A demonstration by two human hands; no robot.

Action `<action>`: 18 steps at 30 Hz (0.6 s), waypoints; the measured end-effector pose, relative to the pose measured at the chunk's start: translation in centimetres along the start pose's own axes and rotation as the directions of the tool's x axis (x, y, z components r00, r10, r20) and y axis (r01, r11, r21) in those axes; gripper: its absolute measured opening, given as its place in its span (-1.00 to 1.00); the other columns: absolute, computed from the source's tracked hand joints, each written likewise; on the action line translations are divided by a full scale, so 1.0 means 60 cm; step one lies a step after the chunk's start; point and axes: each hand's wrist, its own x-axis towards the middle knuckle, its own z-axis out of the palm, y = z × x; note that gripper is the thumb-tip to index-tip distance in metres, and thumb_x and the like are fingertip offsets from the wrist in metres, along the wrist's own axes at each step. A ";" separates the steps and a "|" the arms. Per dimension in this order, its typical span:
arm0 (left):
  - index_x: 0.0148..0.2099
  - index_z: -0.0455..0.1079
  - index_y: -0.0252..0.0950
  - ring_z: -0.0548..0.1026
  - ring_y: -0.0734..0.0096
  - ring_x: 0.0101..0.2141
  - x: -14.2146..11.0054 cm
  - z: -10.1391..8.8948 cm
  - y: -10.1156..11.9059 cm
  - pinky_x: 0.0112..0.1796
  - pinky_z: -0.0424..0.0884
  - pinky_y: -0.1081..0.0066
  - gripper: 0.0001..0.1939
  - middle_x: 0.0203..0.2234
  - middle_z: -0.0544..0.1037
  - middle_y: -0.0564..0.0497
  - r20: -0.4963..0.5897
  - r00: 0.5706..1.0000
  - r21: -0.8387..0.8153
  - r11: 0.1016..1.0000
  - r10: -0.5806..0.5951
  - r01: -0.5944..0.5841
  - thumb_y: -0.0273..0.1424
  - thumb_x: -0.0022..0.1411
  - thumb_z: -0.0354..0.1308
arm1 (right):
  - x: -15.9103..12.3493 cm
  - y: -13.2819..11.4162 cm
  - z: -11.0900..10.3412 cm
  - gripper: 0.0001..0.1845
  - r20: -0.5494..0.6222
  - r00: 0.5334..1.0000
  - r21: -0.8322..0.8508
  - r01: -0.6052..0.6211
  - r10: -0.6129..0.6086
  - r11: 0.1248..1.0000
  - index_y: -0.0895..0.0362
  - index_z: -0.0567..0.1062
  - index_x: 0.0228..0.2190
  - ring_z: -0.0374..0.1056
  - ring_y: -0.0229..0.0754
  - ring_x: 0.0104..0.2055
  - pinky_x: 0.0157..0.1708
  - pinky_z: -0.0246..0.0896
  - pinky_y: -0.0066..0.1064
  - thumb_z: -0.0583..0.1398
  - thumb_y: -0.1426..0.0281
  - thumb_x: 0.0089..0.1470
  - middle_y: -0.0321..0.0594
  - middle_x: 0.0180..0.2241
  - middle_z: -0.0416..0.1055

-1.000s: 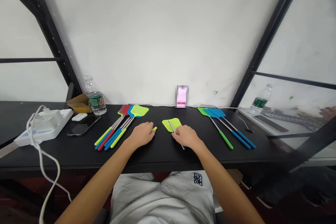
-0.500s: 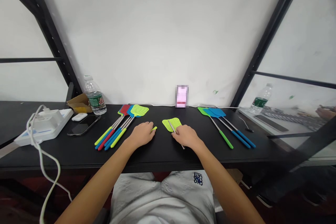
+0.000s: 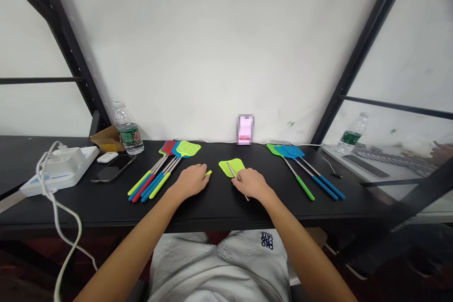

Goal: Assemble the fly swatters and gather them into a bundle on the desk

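My left hand (image 3: 192, 181) rests on the black table, closed around a yellow-green handle (image 3: 208, 173); only its tip shows past the fingers. My right hand (image 3: 252, 183) grips a thin metal rod (image 3: 230, 168) whose upper end lies over a yellow-green mesh fly swatter head (image 3: 239, 163). Whether rod and head are joined, I cannot tell. Left of my left hand lies a fanned group of fly swatters (image 3: 188, 149) with yellow-green, blue and red handles. To the right are one green-handled fly swatter (image 3: 305, 188) and two blue-handled fly swatters (image 3: 325, 186).
A pixelated upright phone-like object (image 3: 245, 130) leans at the wall. On the left stand a water bottle (image 3: 130, 134), a cardboard box (image 3: 108, 139), a dark phone (image 3: 113, 168), a white case (image 3: 107, 157) and a power strip (image 3: 71, 170) with white cables. Black metal frame posts (image 3: 348, 75) flank the table.
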 end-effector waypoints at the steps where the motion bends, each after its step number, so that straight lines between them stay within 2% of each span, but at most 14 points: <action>1: -0.26 0.26 -0.25 0.49 0.15 -0.23 0.000 0.000 0.000 -0.30 0.29 0.32 -0.77 -0.27 0.49 -0.14 0.000 1.000 -0.003 1.000 -0.001 0.001 -0.24 0.35 -0.09 | 0.000 0.000 0.000 -0.65 0.001 1.000 0.002 0.001 -0.001 1.000 0.10 0.54 -0.45 0.43 -0.08 -0.34 -0.47 0.03 -0.40 0.07 0.17 0.13 -0.08 -0.35 0.52; 9: -0.28 0.27 -0.26 0.47 0.18 -0.26 -0.001 -0.003 -0.002 -0.31 0.29 0.33 -0.76 -0.29 0.49 -0.13 -0.002 1.000 -0.029 1.000 -0.005 0.004 -0.24 0.34 -0.09 | 0.001 0.001 0.002 -0.67 -0.021 1.000 0.045 0.011 -0.010 0.999 0.10 0.45 -0.56 0.37 -0.12 -0.40 -0.50 -0.04 -0.41 0.10 0.18 0.11 -0.13 -0.44 0.47; 12: -0.31 0.26 -0.25 0.45 0.29 -0.35 -0.005 -0.014 0.008 -0.38 0.25 0.39 -0.73 -0.36 0.49 -0.05 -0.014 0.996 -0.184 0.979 0.084 -0.085 -0.21 0.35 -0.09 | 0.003 0.000 0.001 -0.64 -0.143 0.990 0.191 0.032 -0.005 0.981 0.11 0.38 -0.60 0.30 -0.20 -0.47 -0.49 -0.04 -0.43 0.09 0.20 0.13 -0.21 -0.53 0.41; 15: -0.30 0.27 -0.25 0.40 0.40 -0.44 -0.010 -0.025 0.030 -0.41 0.23 0.44 -0.70 -0.45 0.47 0.03 -0.077 0.975 -0.418 0.881 0.207 -0.220 -0.18 0.37 -0.12 | 0.004 0.001 -0.002 -0.60 -0.358 0.932 0.437 0.113 0.057 0.892 0.10 0.32 -0.59 0.23 -0.25 -0.53 -0.50 -0.03 -0.44 0.04 0.17 0.20 -0.29 -0.60 0.34; 18: -0.30 0.27 -0.25 0.37 0.43 -0.48 -0.014 -0.030 0.052 -0.43 0.22 0.45 -0.69 -0.48 0.46 0.06 -0.093 0.960 -0.533 0.801 0.265 -0.272 -0.17 0.38 -0.11 | 0.005 0.006 -0.006 -0.58 -0.461 0.871 0.649 0.204 0.166 0.733 0.10 0.30 -0.56 0.23 -0.25 -0.55 -0.51 0.04 -0.45 0.01 0.11 0.20 -0.31 -0.62 0.32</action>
